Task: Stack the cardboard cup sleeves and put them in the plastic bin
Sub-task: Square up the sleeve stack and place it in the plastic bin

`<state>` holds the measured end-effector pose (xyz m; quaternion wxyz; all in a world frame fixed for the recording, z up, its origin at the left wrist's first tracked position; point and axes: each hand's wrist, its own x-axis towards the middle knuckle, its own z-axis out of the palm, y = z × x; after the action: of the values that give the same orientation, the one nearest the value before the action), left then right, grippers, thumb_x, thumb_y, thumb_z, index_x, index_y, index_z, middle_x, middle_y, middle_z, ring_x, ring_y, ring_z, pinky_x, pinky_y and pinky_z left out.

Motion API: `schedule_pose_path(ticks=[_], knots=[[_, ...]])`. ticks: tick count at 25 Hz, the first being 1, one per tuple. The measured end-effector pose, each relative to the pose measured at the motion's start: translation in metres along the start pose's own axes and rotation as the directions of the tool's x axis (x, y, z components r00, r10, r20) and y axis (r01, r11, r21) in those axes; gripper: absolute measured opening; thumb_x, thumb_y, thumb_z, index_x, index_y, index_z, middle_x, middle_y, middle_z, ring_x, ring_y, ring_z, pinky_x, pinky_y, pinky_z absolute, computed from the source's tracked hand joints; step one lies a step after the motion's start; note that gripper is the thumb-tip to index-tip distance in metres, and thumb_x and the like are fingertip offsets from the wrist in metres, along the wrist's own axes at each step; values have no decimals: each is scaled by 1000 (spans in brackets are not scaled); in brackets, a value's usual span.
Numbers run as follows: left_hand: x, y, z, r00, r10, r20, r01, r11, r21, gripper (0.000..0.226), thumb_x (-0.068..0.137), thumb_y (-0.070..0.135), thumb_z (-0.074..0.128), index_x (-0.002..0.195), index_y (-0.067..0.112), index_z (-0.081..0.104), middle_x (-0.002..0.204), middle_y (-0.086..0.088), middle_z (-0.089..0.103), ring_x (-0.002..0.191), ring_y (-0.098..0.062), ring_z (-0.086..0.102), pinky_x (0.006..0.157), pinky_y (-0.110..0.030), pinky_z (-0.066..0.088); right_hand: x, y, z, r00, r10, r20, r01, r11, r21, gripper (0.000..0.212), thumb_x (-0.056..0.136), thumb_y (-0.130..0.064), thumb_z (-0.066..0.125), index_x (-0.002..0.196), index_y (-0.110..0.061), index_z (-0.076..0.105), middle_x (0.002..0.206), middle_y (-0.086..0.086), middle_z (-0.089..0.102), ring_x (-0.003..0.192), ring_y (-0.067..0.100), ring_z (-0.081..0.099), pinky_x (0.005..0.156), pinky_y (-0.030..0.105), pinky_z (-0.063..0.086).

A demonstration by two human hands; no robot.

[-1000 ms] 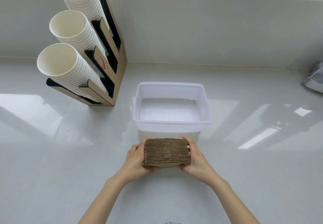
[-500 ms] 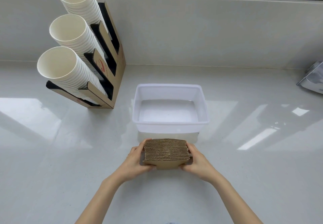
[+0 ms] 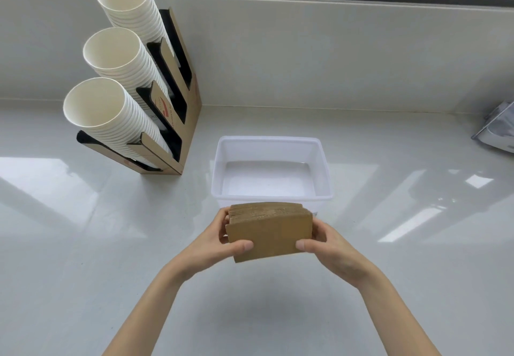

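A stack of brown cardboard cup sleeves (image 3: 271, 233) is held up off the white counter, its flat face turned toward me. My left hand (image 3: 219, 240) grips its left end and my right hand (image 3: 326, 244) grips its right end, thumbs on the front face. Just behind the stack sits the translucent white plastic bin (image 3: 322, 161), with nothing visible inside; the stack overlaps its near rim in view.
A cardboard cup dispenser (image 3: 178, 122) holding three slanted rows of white paper cups (image 3: 111, 58) stands at the back left. A grey object (image 3: 498, 130) lies at the right edge. A wall and window sill run along the back.
Both hands have lifted the sleeve stack off the counter and tilted it, so its flat face shows instead of the corrugated edges.
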<state>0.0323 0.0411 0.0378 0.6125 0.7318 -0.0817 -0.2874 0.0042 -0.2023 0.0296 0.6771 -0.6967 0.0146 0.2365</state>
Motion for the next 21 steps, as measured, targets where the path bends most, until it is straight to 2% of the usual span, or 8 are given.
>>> schedule_pose_path(ticks=[3,5,8,11,15,18,20,21], knots=[[5,17,-2,999,23,-35,-25,999,-47,64,52,48,67,110,41,42,115,6,58,100,0,59,76,-11,49,7,-17,-3,998,-39,-52,39,999,5,65,61,-37,64,122,-18,51,125,11,59,115,23,56,101,38,42],[12,28,-4,998,42,-54,-45,997,-67,63,52,49,66,110,39,43,113,9,59,98,3,59,77,-12,49,12,-30,-5,996,-45,-81,44,999,-16,66,59,-41,61,120,-19,51,119,5,61,104,17,58,89,32,43],[23,36,-10,997,39,-73,-45,996,-82,68,55,52,66,117,32,46,120,5,58,107,-4,58,94,-25,46,20,-45,-9,996,-43,-83,40,999,-36,68,59,-44,59,120,-18,50,116,-1,60,93,4,59,78,24,40],[35,43,-17,995,15,-98,-23,997,-77,70,56,55,65,117,26,48,123,1,58,114,-13,55,105,-37,40,27,-56,-13,996,-27,-90,23,999,-45,59,67,-38,57,121,-17,49,117,-3,61,97,6,59,78,21,41],[54,57,-26,990,-21,-142,14,999,-52,79,52,59,65,117,17,51,119,0,62,108,-13,60,95,-28,46,39,-71,-19,993,18,-116,-21,1000,-24,35,80,-30,55,110,-12,54,97,-4,59,86,9,58,76,20,43],[68,66,-31,991,-37,-126,30,998,-55,60,62,56,65,109,20,56,113,2,65,104,-11,61,91,-25,45,50,-79,-23,988,50,-144,-47,999,27,8,89,-20,50,92,-17,57,89,-4,57,87,12,58,79,22,44],[81,70,-36,991,-60,-117,53,997,-57,36,74,49,61,98,22,58,107,2,64,104,-13,60,93,-25,43,58,-84,-24,986,74,-149,-66,996,53,11,90,-19,50,81,-20,57,87,-5,57,88,13,56,80,24,44],[88,71,-38,991,-75,-113,70,996,-48,33,77,47,59,97,21,58,106,1,63,104,-14,59,94,-25,42,62,-85,-25,984,91,-150,-81,994,70,17,90,-19,50,74,-21,55,84,-5,56,86,13,55,80,24,43]])
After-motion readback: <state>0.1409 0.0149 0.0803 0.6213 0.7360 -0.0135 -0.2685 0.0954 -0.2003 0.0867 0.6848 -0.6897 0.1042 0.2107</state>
